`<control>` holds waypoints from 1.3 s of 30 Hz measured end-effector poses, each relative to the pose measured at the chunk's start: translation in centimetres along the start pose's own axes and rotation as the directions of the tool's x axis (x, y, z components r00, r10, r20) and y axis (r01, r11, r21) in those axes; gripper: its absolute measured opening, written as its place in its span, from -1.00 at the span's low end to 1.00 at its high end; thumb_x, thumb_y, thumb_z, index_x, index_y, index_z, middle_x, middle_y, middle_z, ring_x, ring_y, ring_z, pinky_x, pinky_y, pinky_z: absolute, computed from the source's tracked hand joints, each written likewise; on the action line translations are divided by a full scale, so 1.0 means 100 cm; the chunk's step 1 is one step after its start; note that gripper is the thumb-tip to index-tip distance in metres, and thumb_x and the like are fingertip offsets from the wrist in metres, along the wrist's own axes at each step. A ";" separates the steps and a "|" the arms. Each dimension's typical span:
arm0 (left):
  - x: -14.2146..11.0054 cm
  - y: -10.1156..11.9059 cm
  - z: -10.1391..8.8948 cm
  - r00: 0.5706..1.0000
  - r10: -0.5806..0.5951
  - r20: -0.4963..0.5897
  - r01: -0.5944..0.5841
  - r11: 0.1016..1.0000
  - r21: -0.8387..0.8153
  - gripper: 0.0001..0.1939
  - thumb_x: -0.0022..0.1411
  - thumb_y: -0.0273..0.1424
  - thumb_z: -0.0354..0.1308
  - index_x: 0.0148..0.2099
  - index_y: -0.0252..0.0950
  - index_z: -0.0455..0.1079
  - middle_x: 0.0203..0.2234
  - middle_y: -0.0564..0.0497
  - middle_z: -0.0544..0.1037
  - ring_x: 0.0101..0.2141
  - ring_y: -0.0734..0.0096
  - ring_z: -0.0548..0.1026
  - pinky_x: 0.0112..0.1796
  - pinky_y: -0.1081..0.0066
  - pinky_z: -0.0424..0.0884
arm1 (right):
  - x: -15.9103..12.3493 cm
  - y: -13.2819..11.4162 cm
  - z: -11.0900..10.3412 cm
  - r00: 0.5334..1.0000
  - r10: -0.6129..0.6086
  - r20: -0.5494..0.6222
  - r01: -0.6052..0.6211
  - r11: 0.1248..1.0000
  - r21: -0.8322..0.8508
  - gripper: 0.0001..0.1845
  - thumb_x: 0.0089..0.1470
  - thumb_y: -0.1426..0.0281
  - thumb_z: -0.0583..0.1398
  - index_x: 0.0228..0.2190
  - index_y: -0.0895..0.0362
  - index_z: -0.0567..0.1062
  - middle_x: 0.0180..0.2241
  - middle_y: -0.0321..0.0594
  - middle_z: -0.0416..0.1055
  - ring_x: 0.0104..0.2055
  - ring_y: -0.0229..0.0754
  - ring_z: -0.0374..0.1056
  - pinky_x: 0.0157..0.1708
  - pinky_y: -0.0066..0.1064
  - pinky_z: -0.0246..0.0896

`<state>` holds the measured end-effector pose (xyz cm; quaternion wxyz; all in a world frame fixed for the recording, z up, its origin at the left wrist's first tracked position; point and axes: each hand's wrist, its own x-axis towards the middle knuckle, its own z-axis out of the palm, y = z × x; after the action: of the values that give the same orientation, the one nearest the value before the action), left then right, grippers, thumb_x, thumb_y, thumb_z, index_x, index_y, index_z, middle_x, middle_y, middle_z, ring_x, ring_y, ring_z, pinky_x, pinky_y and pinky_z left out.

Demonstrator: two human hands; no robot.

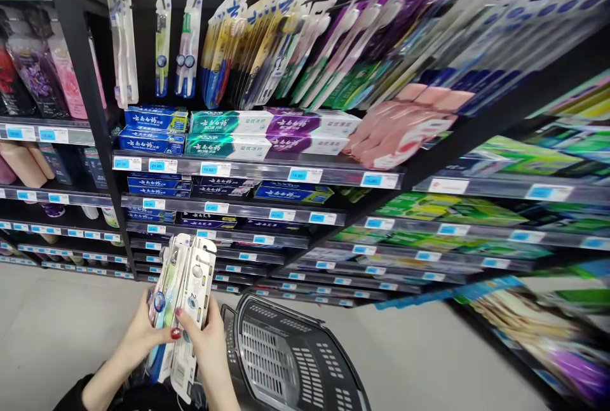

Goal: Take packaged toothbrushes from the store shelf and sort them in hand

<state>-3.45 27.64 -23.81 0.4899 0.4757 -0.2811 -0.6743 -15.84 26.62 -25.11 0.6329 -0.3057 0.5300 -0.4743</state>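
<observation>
Both of my hands hold a small stack of carded toothbrush packs (183, 296) low in the frame, in front of the shop shelves. My left hand (138, 335) grips the stack from the left side. My right hand (207, 341), with red nails, wraps it from the right, thumb across the front. The packs stand upright, fanned slightly at the top. A dark plastic shopping basket (286, 360) sits just right of my hands, below them.
Black shelving (95, 100) fills the view. Toothbrush packs (267, 42) hang on hooks at the top, toothpaste boxes (229, 134) lie on shelves with blue price tags (305, 175) below. Bottles (42, 74) stand at far left. Grey floor (57, 328) lies underneath.
</observation>
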 end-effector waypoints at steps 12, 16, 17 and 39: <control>0.002 -0.012 -0.007 0.996 0.063 -0.063 -0.051 0.984 0.171 -0.37 -0.17 -0.39 0.37 -0.07 -0.27 0.13 -0.11 -0.18 0.42 -0.05 0.02 0.33 -0.06 0.21 0.25 | -0.001 0.007 -0.003 0.988 0.148 -0.032 -0.141 0.976 0.168 -0.40 -0.26 0.27 0.34 -0.15 0.21 0.31 -0.19 0.00 0.42 -0.18 0.04 0.37 -0.20 -0.19 0.31; 0.002 -0.006 -0.003 0.992 0.069 -0.104 -0.060 0.994 0.089 -0.38 -0.14 -0.41 0.35 -0.05 -0.23 0.12 -0.10 -0.14 0.41 -0.04 0.10 0.34 -0.03 0.26 0.23 | -0.002 0.012 -0.003 0.983 0.141 -0.120 -0.114 0.971 0.208 -0.44 -0.23 0.26 0.33 -0.19 0.20 0.30 -0.16 -0.01 0.41 -0.17 0.02 0.37 -0.18 -0.21 0.30; 0.001 -0.005 -0.002 0.992 0.063 -0.109 -0.055 0.996 0.077 -0.37 -0.14 -0.41 0.35 -0.04 -0.23 0.11 -0.10 -0.13 0.42 -0.05 0.11 0.34 -0.03 0.26 0.23 | -0.001 0.013 -0.004 0.981 0.132 -0.143 -0.102 0.974 0.202 -0.45 -0.22 0.26 0.32 -0.19 0.19 0.29 -0.16 -0.01 0.40 -0.17 0.01 0.37 -0.17 -0.21 0.29; 0.006 -0.006 -0.008 0.999 0.040 -0.001 -0.039 0.993 0.114 -0.31 -0.11 -0.43 0.34 -0.01 -0.24 0.01 -0.09 -0.15 0.39 -0.07 0.12 0.36 -0.05 0.23 0.23 | -0.004 0.005 -0.008 0.995 0.095 0.040 -0.099 0.990 0.101 -0.42 -0.25 0.28 0.33 -0.15 0.18 0.33 -0.18 -0.04 0.41 -0.13 0.04 0.33 -0.12 -0.19 0.22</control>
<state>-2.99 27.39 -24.88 0.4757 0.4985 -0.3278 -0.6464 -16.45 27.22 -25.58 0.6795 -0.2548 0.5078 -0.4643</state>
